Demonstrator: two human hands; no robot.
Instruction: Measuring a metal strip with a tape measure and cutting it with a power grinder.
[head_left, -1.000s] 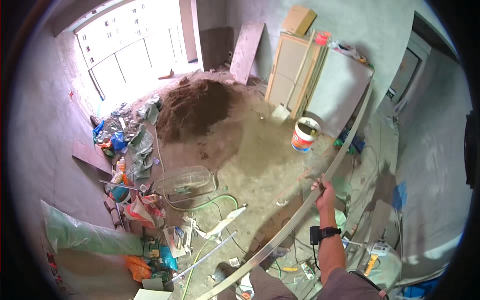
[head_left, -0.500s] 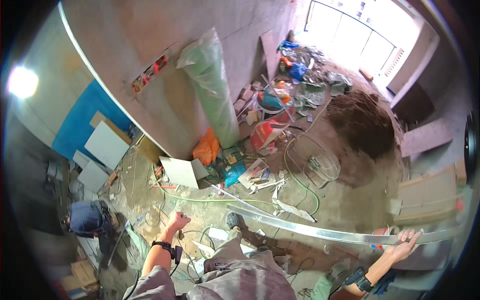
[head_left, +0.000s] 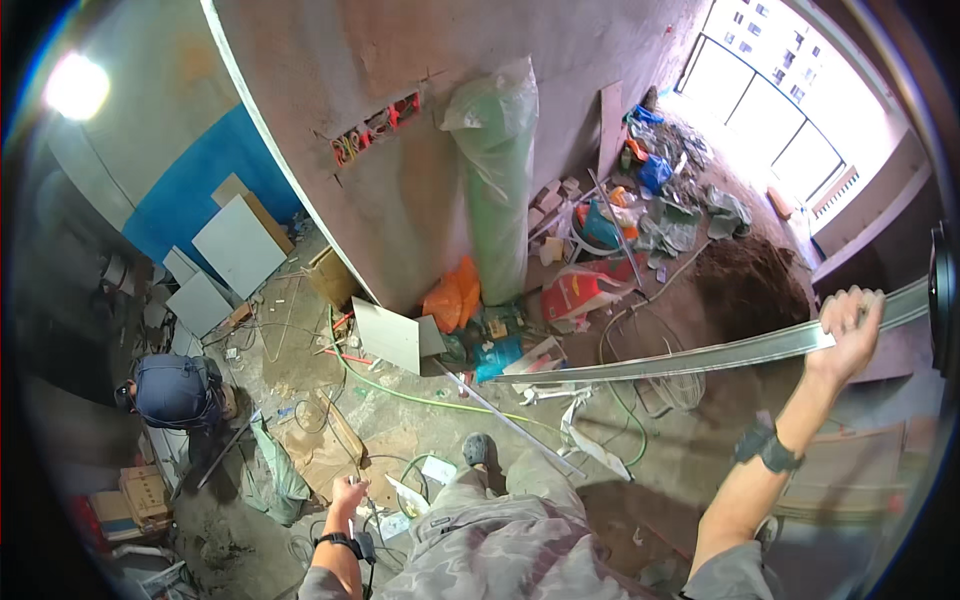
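Note:
My right hand (head_left: 850,325) is raised at the right, its fingers wrapped round a long silvery metal bar (head_left: 730,355). The bar slants from near the floor clutter at the middle out to the right rim, tilted up at the hand's end. My left hand (head_left: 348,492) is low, left of my legs, with its fingers curled closed; what lies in them, if anything, is too small to make out. Near it on the floor are a wooden strip (head_left: 342,430) and thin cables.
A person in dark blue (head_left: 170,390) crouches at the left. A wrapped green roll (head_left: 492,200) leans on the wall. A pale board (head_left: 388,335), an orange bag (head_left: 455,295) and a green hose (head_left: 440,403) lie ahead; a soil heap (head_left: 750,280) is further right.
My right hand has risen and lifted its end of the metal bar. My left hand has dropped lower. The view has shifted, so the room appears further right.

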